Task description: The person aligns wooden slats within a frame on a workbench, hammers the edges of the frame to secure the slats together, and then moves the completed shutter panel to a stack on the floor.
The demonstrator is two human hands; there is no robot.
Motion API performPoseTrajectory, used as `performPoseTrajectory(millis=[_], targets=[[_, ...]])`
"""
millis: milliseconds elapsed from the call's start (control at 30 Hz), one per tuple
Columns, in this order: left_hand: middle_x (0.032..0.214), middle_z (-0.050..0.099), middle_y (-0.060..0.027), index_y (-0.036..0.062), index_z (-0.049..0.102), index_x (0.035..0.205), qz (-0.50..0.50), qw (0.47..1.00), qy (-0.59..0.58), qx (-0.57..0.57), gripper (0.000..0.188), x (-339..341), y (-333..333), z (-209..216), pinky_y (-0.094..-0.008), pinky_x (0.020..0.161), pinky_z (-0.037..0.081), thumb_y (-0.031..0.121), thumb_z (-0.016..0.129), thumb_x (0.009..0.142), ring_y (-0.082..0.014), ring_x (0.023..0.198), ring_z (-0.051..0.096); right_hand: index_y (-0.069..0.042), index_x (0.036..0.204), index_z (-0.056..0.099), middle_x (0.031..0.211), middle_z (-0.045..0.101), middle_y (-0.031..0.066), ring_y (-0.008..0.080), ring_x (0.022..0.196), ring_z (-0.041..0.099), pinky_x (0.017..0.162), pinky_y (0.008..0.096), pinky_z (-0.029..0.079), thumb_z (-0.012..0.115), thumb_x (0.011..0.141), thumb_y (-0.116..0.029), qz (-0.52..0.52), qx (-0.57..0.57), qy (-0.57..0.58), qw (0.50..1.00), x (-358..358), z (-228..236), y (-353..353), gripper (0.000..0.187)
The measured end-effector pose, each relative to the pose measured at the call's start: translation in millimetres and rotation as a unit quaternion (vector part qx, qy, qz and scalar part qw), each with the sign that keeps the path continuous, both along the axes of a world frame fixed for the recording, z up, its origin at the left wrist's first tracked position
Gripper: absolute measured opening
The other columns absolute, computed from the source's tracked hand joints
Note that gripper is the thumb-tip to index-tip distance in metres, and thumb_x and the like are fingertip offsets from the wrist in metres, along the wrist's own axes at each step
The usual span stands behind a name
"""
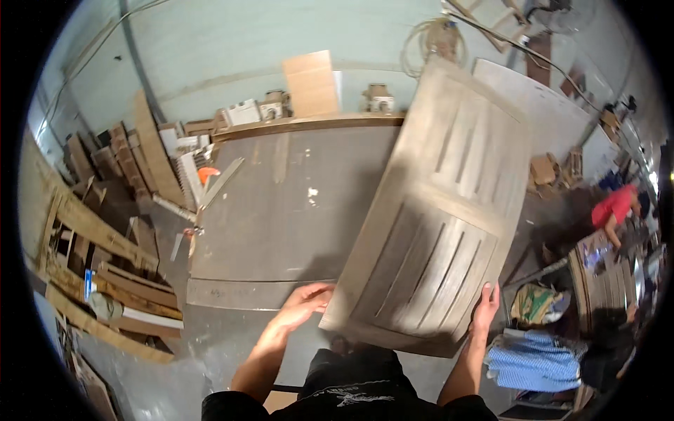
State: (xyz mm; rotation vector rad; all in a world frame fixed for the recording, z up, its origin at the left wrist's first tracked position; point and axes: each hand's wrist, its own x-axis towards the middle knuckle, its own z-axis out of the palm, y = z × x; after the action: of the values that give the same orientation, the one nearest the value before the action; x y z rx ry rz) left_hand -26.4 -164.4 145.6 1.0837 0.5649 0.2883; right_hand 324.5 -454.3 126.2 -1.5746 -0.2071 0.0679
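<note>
A large grey-brown wooden door panel [449, 200], with two recessed fields of vertical grooves, is held tilted in front of me. Its far end leans to the right, and it covers the right part of a brown worktable [281, 245]. My left hand [309, 303] is closed at the panel's left edge by the near corner, its fingertips partly hidden there. On the opposite edge, my right hand [484, 306] grips the panel low down, some fingers out of sight behind it. Whether the panel's far end rests on the table I cannot tell.
Wood boards [133, 302] are stacked at the left, and a thin strip [223, 181] lies on the table's left edge near an orange object [207, 174]. A person in a red shirt [612, 205] bends over slatted wood at the right. Blue checked cloth [533, 360] lies nearer.
</note>
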Motion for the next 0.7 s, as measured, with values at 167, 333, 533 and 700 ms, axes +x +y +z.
performPoseTrajectory(millis=[167,333,533,700], targets=[[0.117,0.064,-0.0045,0.0039,0.041,0.147,0.277,0.959,0.007,0.065,0.058,22.3,5.2,-36.3,-0.0273,0.092,0.045,0.017,0.064,0.096,-0.0119,0.107,0.056,0.005,0.141,0.048,0.126,0.063,0.0098,0.0158,0.111,0.057,0.098,0.0286,0.043,0.061,0.096,-0.011,0.186,-0.036,0.055,0.980,12.1,-4.4,115.4,0.049],[0.103,0.062,-0.0021,0.0022,0.047,0.143,0.336,0.935,0.107,-0.036,0.057,5.2,54.1,-88.6,-0.0247,0.073,0.046,0.023,0.066,0.094,-0.0087,0.084,0.054,-0.001,0.142,0.051,0.121,0.065,0.0070,0.0133,0.103,0.061,0.089,0.0272,0.048,0.061,0.094,-0.008,0.273,-0.142,0.141,0.941,31.7,-63.0,210.7,0.049],[0.134,0.058,-0.0124,0.0018,0.039,0.148,0.326,0.934,0.136,-0.060,0.058,44.0,117.1,-57.3,-0.0323,0.099,0.046,0.019,0.060,0.096,-0.0207,0.118,0.056,0.001,0.140,0.051,0.133,0.059,0.0088,0.0178,0.120,0.054,0.102,0.0317,0.042,0.062,0.094,-0.011,0.304,-0.119,0.137,0.935,58.8,-86.1,289.7,0.049],[0.148,0.038,-0.0205,0.0131,0.045,0.147,0.136,0.775,0.511,0.345,0.071,63.2,200.8,-126.8,-0.0486,0.108,0.036,0.047,0.065,0.089,-0.0384,0.132,0.039,-0.005,0.140,0.053,0.135,0.057,0.0117,0.0234,0.123,0.053,0.106,0.0376,0.038,0.068,0.090,-0.020,0.260,-0.289,0.018,0.921,90.8,-118.1,368.3,0.055]])
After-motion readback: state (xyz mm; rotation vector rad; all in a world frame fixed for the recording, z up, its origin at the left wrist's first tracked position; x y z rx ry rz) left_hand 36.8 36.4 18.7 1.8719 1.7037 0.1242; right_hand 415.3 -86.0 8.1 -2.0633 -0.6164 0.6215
